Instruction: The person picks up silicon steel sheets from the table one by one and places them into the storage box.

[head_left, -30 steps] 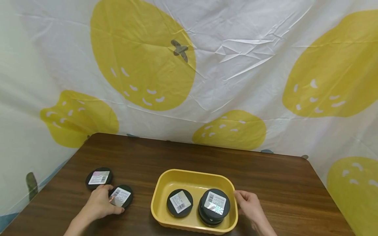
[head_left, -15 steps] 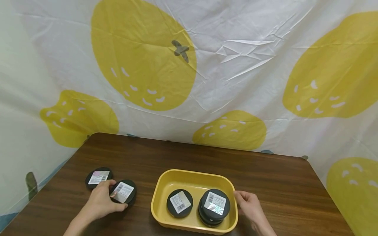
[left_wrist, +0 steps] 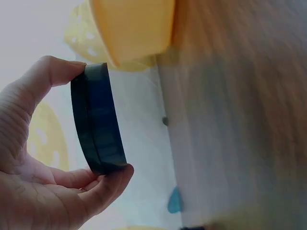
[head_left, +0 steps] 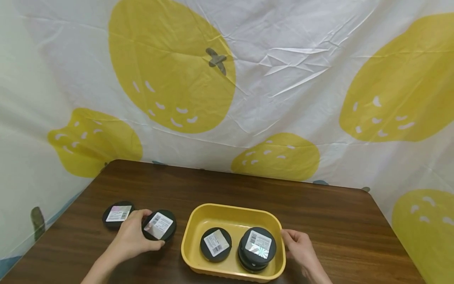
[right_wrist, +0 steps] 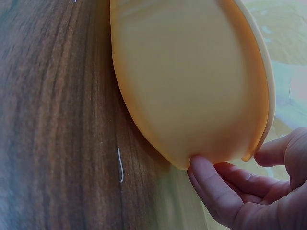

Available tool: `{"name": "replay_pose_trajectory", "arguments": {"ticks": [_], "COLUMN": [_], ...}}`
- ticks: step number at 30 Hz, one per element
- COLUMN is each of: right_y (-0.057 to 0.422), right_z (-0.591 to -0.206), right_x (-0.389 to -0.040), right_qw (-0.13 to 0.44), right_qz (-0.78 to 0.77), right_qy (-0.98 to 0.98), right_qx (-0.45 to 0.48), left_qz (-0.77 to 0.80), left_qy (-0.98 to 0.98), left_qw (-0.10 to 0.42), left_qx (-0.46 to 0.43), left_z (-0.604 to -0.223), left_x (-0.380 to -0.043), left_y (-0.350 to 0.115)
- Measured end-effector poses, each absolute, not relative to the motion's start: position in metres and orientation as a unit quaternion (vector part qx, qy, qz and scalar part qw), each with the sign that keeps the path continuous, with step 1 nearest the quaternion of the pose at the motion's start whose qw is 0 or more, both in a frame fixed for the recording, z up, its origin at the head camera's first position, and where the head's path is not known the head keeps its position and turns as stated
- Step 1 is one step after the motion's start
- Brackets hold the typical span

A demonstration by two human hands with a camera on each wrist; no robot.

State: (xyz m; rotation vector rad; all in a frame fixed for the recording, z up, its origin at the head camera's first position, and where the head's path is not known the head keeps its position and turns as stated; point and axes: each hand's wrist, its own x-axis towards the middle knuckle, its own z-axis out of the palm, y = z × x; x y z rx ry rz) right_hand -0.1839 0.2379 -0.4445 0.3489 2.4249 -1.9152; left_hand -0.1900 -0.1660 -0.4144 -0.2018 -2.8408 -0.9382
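In the head view, my left hand [head_left: 133, 238] grips a flat black round container [head_left: 160, 225] with a white barcode label on top. The left wrist view shows its dark side wall [left_wrist: 98, 117] between thumb and fingertips, raised off the table. A yellow plastic bin [head_left: 230, 213] stands at the table's front middle. Inside it lie one black round container [head_left: 215, 244] on the left and a stack of such containers [head_left: 257, 245] on the right. My right hand [head_left: 301, 248] holds the bin's right side, its thumb at the rim and fingertips against the outer wall.
Another labelled black container [head_left: 118, 214] lies on the dark wooden table [head_left: 248, 183] at the left, partly behind my left hand. A white cloth [head_left: 276, 86] with yellow lemons hangs behind the table.
My left hand has lifted the black container off the table and carried it right, toward the bin. The right hand and the bin have stayed in place.
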Motion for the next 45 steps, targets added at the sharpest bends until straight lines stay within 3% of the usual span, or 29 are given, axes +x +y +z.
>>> {"name": "replay_pose_trajectory", "arguments": {"ticks": [45], "right_y": [0.238], "right_z": [-0.445], "right_x": [-0.184], "right_qw": [0.013], "right_qz": [-0.621], "right_qy": [0.777], "right_qx": [0.108], "left_qz": [-0.327], "left_qy": [-0.932], "left_qw": [0.116], "left_qx": [-0.106], "left_z": [-0.364], "left_x": [-0.206], "left_y": [-0.137]}}
